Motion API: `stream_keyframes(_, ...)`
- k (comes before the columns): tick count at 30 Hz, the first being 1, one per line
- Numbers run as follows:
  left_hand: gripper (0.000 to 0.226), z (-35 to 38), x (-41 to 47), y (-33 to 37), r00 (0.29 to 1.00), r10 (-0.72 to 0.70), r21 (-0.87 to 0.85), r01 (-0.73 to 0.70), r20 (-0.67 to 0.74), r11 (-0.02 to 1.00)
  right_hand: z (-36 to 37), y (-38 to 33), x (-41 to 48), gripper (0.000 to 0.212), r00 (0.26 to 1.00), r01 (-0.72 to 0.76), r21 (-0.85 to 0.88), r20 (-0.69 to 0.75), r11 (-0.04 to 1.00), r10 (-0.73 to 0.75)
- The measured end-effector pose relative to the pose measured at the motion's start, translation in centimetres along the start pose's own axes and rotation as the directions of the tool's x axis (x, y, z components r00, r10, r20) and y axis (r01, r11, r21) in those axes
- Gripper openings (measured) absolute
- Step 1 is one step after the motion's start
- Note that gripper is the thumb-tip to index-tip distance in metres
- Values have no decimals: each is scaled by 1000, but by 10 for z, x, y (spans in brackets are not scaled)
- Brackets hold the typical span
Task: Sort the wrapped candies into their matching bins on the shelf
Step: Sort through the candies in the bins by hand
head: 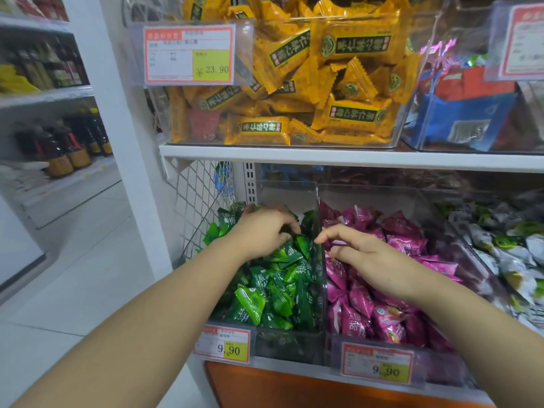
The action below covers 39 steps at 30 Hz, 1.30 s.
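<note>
Below, green candies [273, 293] in one bin [282, 343], pink candies [382, 319] alongside.

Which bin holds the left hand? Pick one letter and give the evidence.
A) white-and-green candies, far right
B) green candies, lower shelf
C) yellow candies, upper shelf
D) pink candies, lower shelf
B: the left hand curls its fingers into the green candies, while the right hand is over the pink candies.

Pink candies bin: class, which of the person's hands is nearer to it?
Right. The right hand is over the pink candies bin; the left hand is across the divider, among the green candies.
</note>
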<state>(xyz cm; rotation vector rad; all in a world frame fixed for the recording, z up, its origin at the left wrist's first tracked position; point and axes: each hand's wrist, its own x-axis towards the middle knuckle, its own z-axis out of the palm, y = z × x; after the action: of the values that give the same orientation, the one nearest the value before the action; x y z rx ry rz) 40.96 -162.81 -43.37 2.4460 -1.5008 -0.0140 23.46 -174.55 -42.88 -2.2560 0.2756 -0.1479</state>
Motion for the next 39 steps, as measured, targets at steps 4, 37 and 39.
stream_keyframes(4,17,-19,-20,26,928,139,-261,-48,346,964,-1,-1,0,26,1000,4,-6,1,1000,-4)
stream_keyframes(37,38,-7,-13,-14,988,4,-33,1,154,999,1,2,-2,24,1000,-21,-81,13,996,22)
stream_keyframes(39,41,-10,-10,-15,989,-5,-15,7,145,1000,1,3,-1,24,1000,-21,-77,15,997,23)
